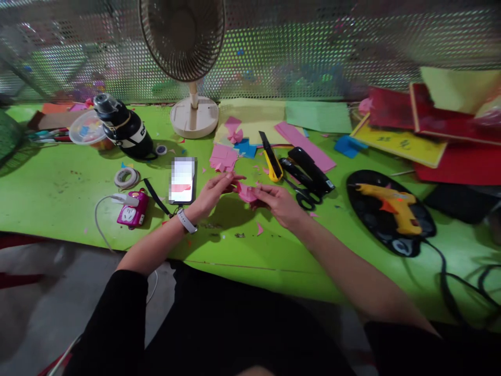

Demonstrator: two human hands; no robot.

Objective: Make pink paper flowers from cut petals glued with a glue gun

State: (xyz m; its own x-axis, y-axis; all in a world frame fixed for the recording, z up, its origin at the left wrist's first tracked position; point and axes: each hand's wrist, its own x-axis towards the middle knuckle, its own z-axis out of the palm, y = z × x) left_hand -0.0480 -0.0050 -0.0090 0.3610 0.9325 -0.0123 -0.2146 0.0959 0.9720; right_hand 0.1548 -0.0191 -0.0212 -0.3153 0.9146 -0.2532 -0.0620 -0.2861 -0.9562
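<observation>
A small piece of folded pink paper [247,194] is held above the near part of the green table. My right hand [277,201] pinches its right side between thumb and fingers. At its left edge, my left hand [217,190] has its fingertips closed on the paper, partly overlapping. Just behind my hands lie a stack of pink paper squares [224,156] and a pink folded paper shape [234,129]. A phone [183,180] with a lit screen is left of my left hand. Pink scraps [259,228] lie below the held paper.
Right of my hands are a yellow cutter [273,163], a black stapler [311,169] and scissors [305,199]. A yellow glue gun [403,206] rests on a black tray. A fan [193,117], a black bottle [127,130], tape [126,178] and a purple socket adapter [134,209] stand left.
</observation>
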